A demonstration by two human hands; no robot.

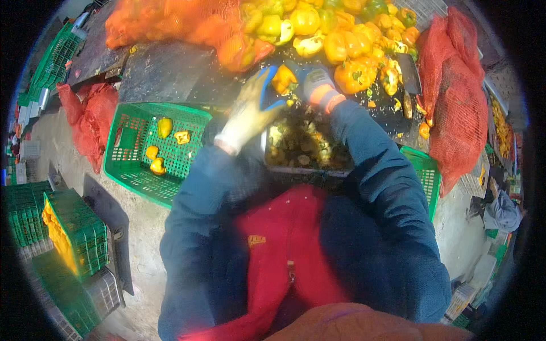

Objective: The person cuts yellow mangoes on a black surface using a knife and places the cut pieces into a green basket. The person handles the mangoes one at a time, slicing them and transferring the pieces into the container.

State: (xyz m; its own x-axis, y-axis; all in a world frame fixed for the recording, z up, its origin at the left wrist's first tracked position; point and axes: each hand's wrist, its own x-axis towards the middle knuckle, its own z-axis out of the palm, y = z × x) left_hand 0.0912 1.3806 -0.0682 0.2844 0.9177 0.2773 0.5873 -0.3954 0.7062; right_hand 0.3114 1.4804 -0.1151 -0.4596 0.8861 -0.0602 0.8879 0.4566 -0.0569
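Note:
My left hand (pixel 251 108), in a cream glove with blue on the palm side, has its thumb and fingers spread. Just beyond its fingertips is a yellow bell pepper (pixel 284 79) above the dark work table. Close to the pepper's other side is my right hand (pixel 320 87), in a grey glove with an orange cuff. It is blurred and its fingers are hidden, so whether it grips anything is unclear. Below both hands, a light-rimmed tub (pixel 307 171) contains pepper scraps (pixel 318 143). A heap of yellow peppers (pixel 349 42), some cut, covers the table's far side.
A green plastic crate (pixel 123 168) with several pepper pieces stands at left. A broad-bladed knife (pixel 409 74) lies at right beside a red mesh sack (pixel 458 102). Orange mesh sacks of peppers (pixel 170 23) fill the back left. Stacked green crates (pixel 87 234) occupy the lower left floor.

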